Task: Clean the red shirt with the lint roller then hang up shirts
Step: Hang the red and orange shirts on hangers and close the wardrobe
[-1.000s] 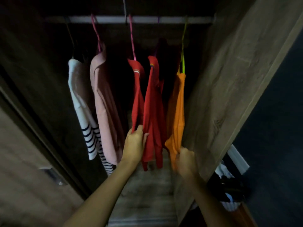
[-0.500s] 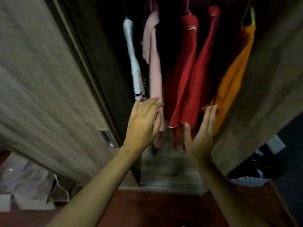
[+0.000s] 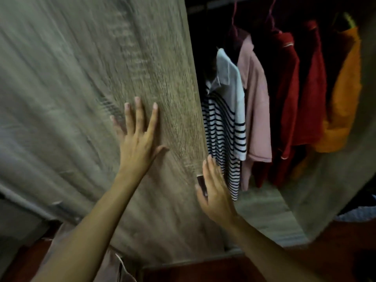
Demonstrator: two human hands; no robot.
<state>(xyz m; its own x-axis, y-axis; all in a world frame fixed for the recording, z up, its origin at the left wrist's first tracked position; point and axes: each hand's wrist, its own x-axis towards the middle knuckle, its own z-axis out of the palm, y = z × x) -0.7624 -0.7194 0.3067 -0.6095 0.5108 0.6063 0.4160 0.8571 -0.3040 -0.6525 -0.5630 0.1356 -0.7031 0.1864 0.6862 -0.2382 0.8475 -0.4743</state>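
Two red shirts (image 3: 301,94) hang on hangers inside the dark wardrobe, between a pink shirt (image 3: 257,102) and an orange shirt (image 3: 343,102). A white shirt with navy stripes (image 3: 225,123) hangs furthest left. My left hand (image 3: 137,139) lies flat, fingers spread, on the wooden sliding door (image 3: 101,82). My right hand (image 3: 215,192) is open at the door's edge, over its small metal handle, just below the striped shirt. Both hands hold nothing. No lint roller is in view.
The wardrobe's right wooden side panel (image 3: 335,190) stands close to the orange shirt. A wooden shelf floor (image 3: 264,216) lies under the clothes. Pinkish fabric (image 3: 114,265) lies on the reddish floor at the bottom left; dark and white items sit at the far right.
Both hands left the hanging shirts and moved left onto the sliding door. The view swung left, and the door now covers the left part of the wardrobe opening.
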